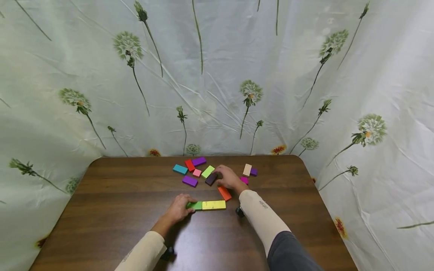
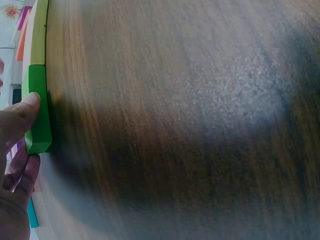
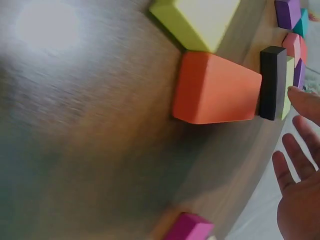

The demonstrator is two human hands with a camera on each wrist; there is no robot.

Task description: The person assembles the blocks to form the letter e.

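Observation:
My left hand (image 1: 181,207) grips the green block (image 1: 194,205) by its left end; in the left wrist view the thumb lies over it, with the fingers (image 2: 27,175) at its end. This block stands end to end with a long yellow block (image 1: 214,205). My right hand (image 1: 228,177) is over the dark, nearly black block (image 1: 211,179), its fingers apart and around nothing. The right wrist view has the thumb tip near the lime green block (image 3: 288,85). An orange-red block (image 1: 224,193) lies between the right hand and the yellow block.
Beyond the hands lie a blue block (image 1: 180,169), a red block (image 1: 190,165), a small pink block (image 1: 197,173) and purple blocks (image 1: 190,181). At the right are a beige block (image 1: 247,170) and a magenta block (image 1: 244,180). A flowered curtain hangs behind the brown table (image 1: 112,207).

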